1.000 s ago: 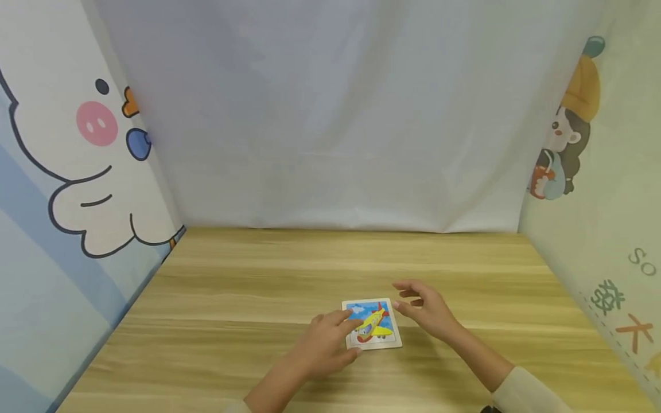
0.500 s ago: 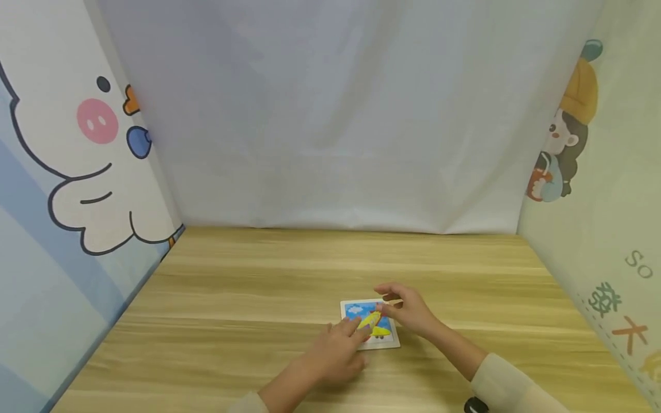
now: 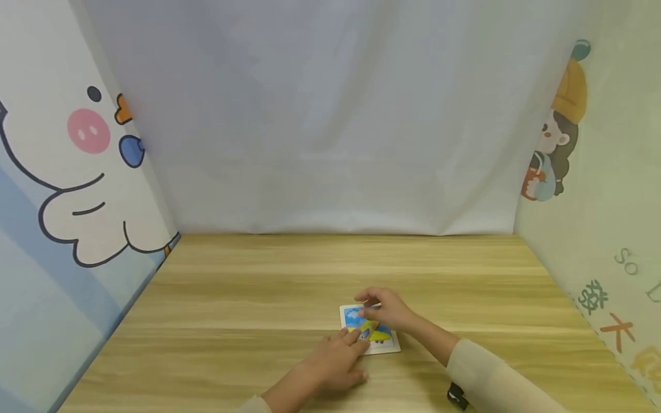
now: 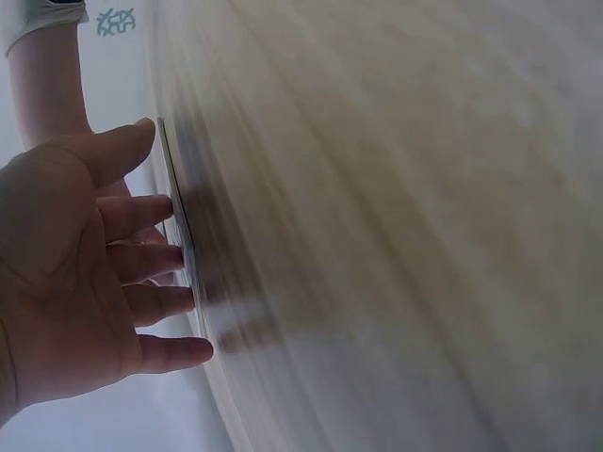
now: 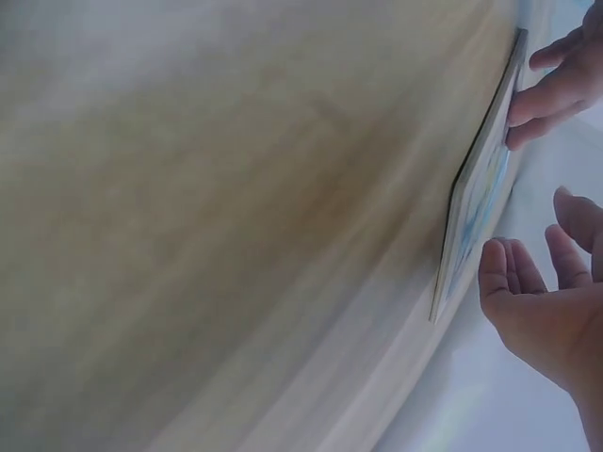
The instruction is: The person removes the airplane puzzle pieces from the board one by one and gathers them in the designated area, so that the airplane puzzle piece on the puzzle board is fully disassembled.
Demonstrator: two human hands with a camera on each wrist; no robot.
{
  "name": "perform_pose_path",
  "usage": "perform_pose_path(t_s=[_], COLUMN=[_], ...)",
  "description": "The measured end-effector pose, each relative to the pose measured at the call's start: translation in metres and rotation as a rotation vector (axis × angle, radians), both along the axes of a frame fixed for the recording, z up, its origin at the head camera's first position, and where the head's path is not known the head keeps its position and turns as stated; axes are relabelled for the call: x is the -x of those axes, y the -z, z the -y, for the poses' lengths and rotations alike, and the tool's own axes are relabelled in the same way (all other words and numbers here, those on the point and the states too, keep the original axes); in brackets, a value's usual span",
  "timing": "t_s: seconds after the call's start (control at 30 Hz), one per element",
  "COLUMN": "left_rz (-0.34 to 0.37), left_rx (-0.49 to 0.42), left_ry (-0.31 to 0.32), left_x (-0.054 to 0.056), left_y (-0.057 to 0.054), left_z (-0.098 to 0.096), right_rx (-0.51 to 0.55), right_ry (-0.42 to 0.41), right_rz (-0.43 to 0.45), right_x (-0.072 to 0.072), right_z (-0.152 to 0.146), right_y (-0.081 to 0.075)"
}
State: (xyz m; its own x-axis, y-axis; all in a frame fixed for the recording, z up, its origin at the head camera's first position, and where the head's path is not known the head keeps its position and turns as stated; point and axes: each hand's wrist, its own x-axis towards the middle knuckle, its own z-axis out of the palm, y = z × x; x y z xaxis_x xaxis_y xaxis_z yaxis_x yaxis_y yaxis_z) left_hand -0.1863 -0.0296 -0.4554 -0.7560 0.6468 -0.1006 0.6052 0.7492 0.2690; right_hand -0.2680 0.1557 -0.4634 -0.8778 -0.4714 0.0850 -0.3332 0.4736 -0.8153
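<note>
A square picture board (image 3: 353, 315) with a white border lies flat on the table, showing a yellow airplane against blue sky. My left hand (image 3: 335, 361) rests its outstretched fingertips on the board's near left part, over the airplane's front. In the left wrist view that hand (image 4: 75, 273) has its fingers extended at the board's edge (image 4: 177, 193). Above the far right part is my right hand (image 3: 389, 312), its fingers gently bent and covering the airplane's tail. The right wrist view has this hand (image 5: 546, 301) beside the board (image 5: 471, 202), with nothing seen between thumb and fingers.
The wood-grain table (image 3: 248, 287) extends around the board. A pale cloth (image 3: 330, 143) hangs along its back edge, and printed panels stand at the left (image 3: 98, 212) and right (image 3: 594, 241). A black device (image 3: 457, 396) sits below the right sleeve (image 3: 485, 367).
My right hand has moved left from beside the board to over it. My left hand has shifted slightly right and toward me, and the board has stayed nearly in place.
</note>
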Motion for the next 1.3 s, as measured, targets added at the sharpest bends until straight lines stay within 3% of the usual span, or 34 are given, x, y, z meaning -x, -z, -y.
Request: perform_pose_path(t_s=[0.4,0.6,0.77,1.03,1.3], left_rz=[-0.010,0.013,0.013,0.002,-0.035], left_rx=[0.026,0.068,0.104,0.086,0.098], left_ry=[0.017,-0.039,-0.056,-0.063,-0.032], left_x=[0.001,0.000,-0.004,-0.005,-0.003], left_y=[-0.005,-0.010,-0.007,-0.003,-0.002], left_z=[0.000,-0.006,-0.009,-0.011,-0.009], right_rx=[-0.167,-0.231,-0.253,-0.261,-0.254], right_ry=[0.038,0.060,0.083,0.095,0.094], right_rz=[0.007,-0.033,-0.026,0.006,0.042], right_x=[0.010,0.012,0.009,0.007,0.009], right_z=[0.013,0.019,0.023,0.027,0.028], right_y=[0.004,0.003,0.003,0.003,0.000])
